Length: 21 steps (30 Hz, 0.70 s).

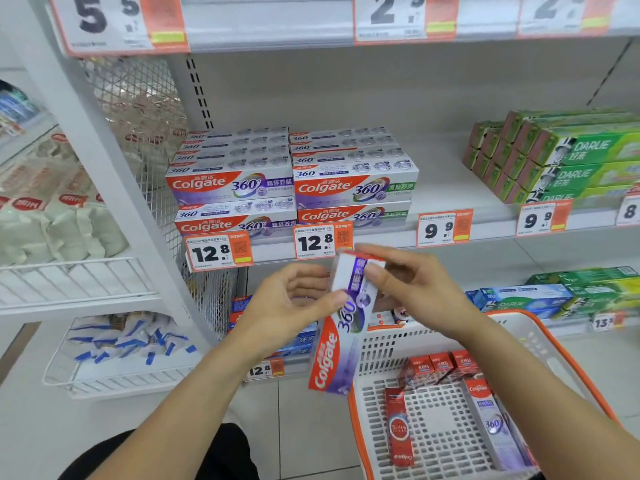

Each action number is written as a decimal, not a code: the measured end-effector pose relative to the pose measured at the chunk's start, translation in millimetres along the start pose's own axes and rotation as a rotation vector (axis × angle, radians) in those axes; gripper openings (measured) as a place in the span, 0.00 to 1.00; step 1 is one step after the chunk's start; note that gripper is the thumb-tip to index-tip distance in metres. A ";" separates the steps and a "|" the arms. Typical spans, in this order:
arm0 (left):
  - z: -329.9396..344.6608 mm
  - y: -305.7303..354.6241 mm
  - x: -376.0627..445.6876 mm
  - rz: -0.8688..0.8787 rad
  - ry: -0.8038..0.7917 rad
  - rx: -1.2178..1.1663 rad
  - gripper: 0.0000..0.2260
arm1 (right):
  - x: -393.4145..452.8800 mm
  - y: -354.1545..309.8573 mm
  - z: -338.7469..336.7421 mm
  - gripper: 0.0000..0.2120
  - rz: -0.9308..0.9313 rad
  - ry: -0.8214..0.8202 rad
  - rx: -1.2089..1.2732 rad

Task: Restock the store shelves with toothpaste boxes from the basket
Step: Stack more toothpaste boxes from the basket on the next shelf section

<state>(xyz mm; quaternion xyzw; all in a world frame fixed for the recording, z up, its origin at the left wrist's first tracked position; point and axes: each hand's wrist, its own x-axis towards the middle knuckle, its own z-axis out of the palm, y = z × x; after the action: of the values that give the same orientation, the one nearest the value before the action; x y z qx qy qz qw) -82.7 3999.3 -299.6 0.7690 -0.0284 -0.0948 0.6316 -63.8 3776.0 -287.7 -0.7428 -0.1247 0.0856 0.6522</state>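
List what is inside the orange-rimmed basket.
The basket holds a red Colgate box lying flat, a purple Colgate 360 box and small red boxes at the back. The right forearm covers the right side.

A single wide-angle view comes from the person's head, looking forward and down from close in front of a store shelf (450, 188). It faces the shelving almost square on, with the upper shelf edge bowed at the top of the frame by the lens. Both forearms reach in from the bottom edge, and a white basket (540, 344) sits low at the right, very near the camera, partly cut off by the frame.
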 end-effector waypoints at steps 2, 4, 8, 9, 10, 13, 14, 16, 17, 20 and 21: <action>-4.5 -2.0 3.0 -0.008 0.037 0.039 0.28 | 2.3 -3.8 -5.3 0.17 0.000 0.165 0.099; -10.7 -4.1 5.3 -0.037 0.076 -0.001 0.28 | 4.8 -6.2 -10.5 0.15 0.037 0.284 0.237; -20.9 -4.6 8.7 -0.093 0.180 -0.112 0.22 | 4.7 -7.3 -15.6 0.15 0.127 0.220 0.460; -22.9 -4.6 9.6 -0.095 0.217 -0.129 0.20 | 4.2 -7.0 -15.8 0.15 0.135 0.177 0.481; -26.0 -4.7 10.4 -0.084 0.250 -0.140 0.18 | 3.5 -6.9 -16.0 0.16 0.139 0.143 0.478; -38.5 0.1 9.0 0.038 0.324 -0.060 0.17 | 2.6 -6.0 -18.9 0.20 0.121 0.087 0.252; -44.3 2.4 8.8 0.102 0.342 0.026 0.17 | 2.9 -6.0 -19.7 0.22 0.108 0.064 0.149; -55.9 6.4 7.6 0.239 0.368 0.210 0.17 | 5.7 -8.0 -18.1 0.26 0.084 0.026 -0.020; -61.4 8.3 7.0 0.309 0.388 0.276 0.17 | 8.4 -11.6 -14.9 0.27 0.060 0.016 -0.090; -75.6 13.9 7.7 0.501 0.500 0.353 0.18 | 24.5 -31.2 -0.1 0.27 -0.071 0.022 -0.334; -79.5 14.8 9.1 0.561 0.550 0.347 0.18 | 31.8 -41.3 5.3 0.25 -0.115 0.027 -0.422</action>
<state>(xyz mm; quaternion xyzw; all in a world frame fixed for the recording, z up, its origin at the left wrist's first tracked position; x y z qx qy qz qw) -58.2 4071.6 -271.5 0.8230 -0.0825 0.2955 0.4780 -38.0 3795.3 -246.4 -0.8556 -0.1733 0.0100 0.4876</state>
